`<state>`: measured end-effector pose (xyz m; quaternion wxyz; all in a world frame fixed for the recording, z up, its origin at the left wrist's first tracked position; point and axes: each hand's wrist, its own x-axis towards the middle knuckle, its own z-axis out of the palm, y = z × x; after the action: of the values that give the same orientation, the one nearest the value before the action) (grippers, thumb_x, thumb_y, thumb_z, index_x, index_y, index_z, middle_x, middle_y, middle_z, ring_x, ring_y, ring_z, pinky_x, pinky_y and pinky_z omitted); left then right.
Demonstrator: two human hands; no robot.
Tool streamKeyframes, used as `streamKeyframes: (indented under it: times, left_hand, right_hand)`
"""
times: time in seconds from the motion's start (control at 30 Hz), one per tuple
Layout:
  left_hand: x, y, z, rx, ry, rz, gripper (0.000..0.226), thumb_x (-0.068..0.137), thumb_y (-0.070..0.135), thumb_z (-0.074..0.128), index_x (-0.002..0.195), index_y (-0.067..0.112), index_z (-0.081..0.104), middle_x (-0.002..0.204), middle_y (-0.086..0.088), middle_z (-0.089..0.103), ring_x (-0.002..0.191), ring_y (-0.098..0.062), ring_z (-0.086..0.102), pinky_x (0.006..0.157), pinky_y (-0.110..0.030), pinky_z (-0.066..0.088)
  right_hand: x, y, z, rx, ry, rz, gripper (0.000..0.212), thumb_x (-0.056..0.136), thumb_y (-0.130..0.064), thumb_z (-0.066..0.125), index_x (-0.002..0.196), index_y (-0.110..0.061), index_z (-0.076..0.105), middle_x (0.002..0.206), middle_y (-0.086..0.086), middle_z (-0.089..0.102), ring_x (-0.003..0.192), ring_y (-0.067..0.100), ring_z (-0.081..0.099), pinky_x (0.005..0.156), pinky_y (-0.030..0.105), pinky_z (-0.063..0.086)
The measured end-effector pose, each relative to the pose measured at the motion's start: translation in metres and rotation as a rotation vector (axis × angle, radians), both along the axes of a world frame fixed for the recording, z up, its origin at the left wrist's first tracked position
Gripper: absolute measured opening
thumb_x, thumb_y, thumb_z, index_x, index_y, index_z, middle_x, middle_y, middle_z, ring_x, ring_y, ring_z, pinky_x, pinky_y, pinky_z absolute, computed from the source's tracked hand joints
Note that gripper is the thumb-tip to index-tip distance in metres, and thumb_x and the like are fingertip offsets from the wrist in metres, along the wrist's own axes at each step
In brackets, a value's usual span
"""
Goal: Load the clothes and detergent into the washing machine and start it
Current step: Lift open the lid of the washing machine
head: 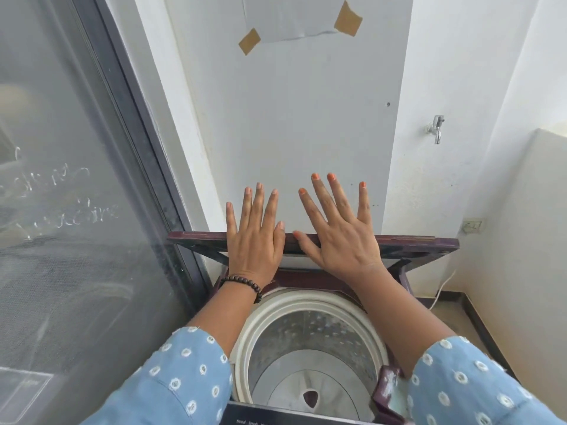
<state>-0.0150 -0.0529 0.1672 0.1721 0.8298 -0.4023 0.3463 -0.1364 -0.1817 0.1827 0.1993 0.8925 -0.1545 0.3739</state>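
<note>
While lid (310, 240) stands raised, left hand (256, 237) and right hand (340, 231) spread flat, fingers wide, holding nothing. Drum (310, 348) looks empty; loading step pending. Next: fetch clothes.

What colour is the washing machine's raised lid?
Dark maroon; the lid shows best in the head view, its only view, behind both flat hands.
</note>
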Motion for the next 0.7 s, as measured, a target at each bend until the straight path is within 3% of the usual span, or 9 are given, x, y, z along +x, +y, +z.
streamKeyframes:
  times: [0.2, 0.37, 0.53, 0.63, 0.7]
  left_hand:
    - [0.018, -0.021, 0.019, -0.017, 0.030, 0.008, 0.062, 0.103, 0.045, 0.003, 0.155, 0.017, 0.022, 0.162, -0.008, 0.021, 0.151, -0.026, 0.014, 0.121, -0.054, 0.010]
    - [0.038, -0.037, 0.027, -0.125, 0.025, -0.102, 0.054, 0.102, 0.041, 0.023, 0.148, 0.013, 0.025, 0.159, -0.012, 0.028, 0.150, -0.026, 0.020, 0.122, -0.053, 0.007]
    - [0.059, -0.055, 0.040, -0.097, 0.014, -0.129, 0.055, 0.102, 0.044, 0.022, 0.147, 0.013, 0.028, 0.158, -0.012, 0.031, 0.150, -0.028, 0.019, 0.123, -0.048, 0.001]
    - [0.070, -0.067, 0.046, -0.116, 0.015, -0.136, 0.047, 0.101, 0.044, 0.024, 0.129, 0.011, 0.043, 0.142, -0.012, 0.051, 0.142, -0.032, 0.036, 0.122, -0.051, 0.013]
    - [0.077, -0.074, 0.049, -0.114, 0.026, -0.141, 0.046, 0.101, 0.045, 0.023, 0.122, 0.012, 0.046, 0.128, -0.009, 0.061, 0.131, -0.029, 0.051, 0.121, -0.051, 0.015]
  right_hand:
    - [0.020, -0.020, 0.017, 0.084, -0.082, -0.056, 0.063, 0.100, -0.046, 0.029, 0.155, -0.018, 0.018, 0.164, 0.009, 0.006, 0.151, 0.029, -0.001, 0.115, 0.066, 0.006]
    - [0.036, -0.035, 0.024, 0.166, -0.201, -0.058, 0.055, 0.096, -0.040, 0.040, 0.141, -0.010, 0.042, 0.161, 0.010, 0.020, 0.150, 0.027, 0.007, 0.116, 0.063, 0.011]
    - [0.055, -0.054, 0.033, 0.206, -0.215, -0.057, 0.052, 0.095, -0.035, 0.041, 0.141, -0.011, 0.041, 0.160, 0.011, 0.022, 0.150, 0.028, 0.009, 0.117, 0.060, 0.011]
    - [0.068, -0.064, 0.035, 0.251, -0.280, -0.039, 0.034, 0.093, -0.034, 0.042, 0.115, -0.010, 0.053, 0.147, 0.011, 0.043, 0.146, 0.032, 0.026, 0.117, 0.052, 0.020]
    - [0.076, -0.071, 0.036, 0.258, -0.322, -0.014, 0.028, 0.092, -0.033, 0.042, 0.102, -0.010, 0.054, 0.127, 0.010, 0.055, 0.131, 0.034, 0.045, 0.108, 0.047, 0.033]
